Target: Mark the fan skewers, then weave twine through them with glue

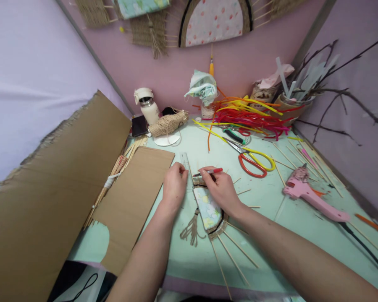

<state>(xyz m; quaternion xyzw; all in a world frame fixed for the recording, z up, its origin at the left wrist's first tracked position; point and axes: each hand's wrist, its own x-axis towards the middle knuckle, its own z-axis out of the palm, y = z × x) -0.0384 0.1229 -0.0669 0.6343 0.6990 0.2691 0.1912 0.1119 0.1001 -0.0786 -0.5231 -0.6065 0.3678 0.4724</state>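
Note:
My right hand (222,188) grips a red pen (216,170), its tip pointing left above the top end of a half-round craft piece (208,207). That piece has floral fabric, a black and jute border, and thin wooden sticks (234,253) fanning out from its curved edge. A jute tassel (192,228) hangs off its straight side onto the table. Curled beside it, my left hand (175,184) has its fingertips closed at a clear ruler (184,159), which lies along the top end of the piece. My right hand covers part of the fabric.
Cardboard sheets (145,167) and bundled sticks (113,176) lie left. Scissors (252,161), a pink glue gun (315,197) and red and yellow pipe cleaners (252,117) are to the right. A jute roll (168,123) and a white bottle (149,111) stand at the back.

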